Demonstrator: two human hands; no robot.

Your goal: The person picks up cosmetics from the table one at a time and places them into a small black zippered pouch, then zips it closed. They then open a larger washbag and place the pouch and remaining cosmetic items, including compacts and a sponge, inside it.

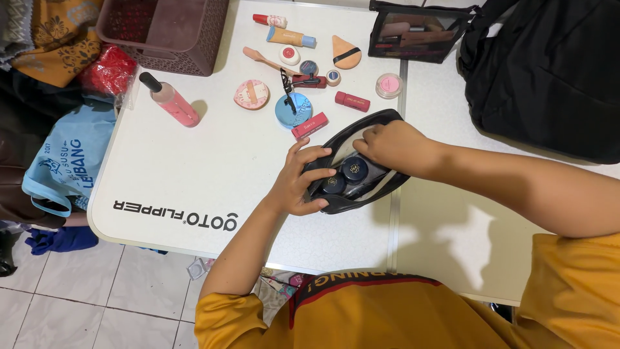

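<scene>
We see both hands on the black cosmetic pouch, just right of frame centre on the white folding table.

Left hand: fingers spread and curled round the pouch's left end, thumb along the lower edge, fingertips on the upper rim. It grips the pouch and holds the mouth open. Partly open hand, wrapped on the fabric.

Right hand: fingers curled down tight, knuckles up, resting on the pouch's upper right rim, fingertips dipped inside the opening. We can't tell if it pinches anything in there; the fingertips are hidden.

Pouch is unzipped, lying diagonally, lower left to upper right. Inside we see two round dark compacts with gold emblems on the lids, side by side, between the two hands, nearer the left one.

Around it:
- red lipstick box just above the left hand, near but apart from the pouch
- round blue compact above that, black eyelash curler lying over it
- dark red lipstick tube above the pouch
- small pink jar upper right of that
- pink bottle with black cap at left, well apart
- brown woven basket upper left
- clear-fronted makeup bag top centre-right
- black backpack upper right
</scene>
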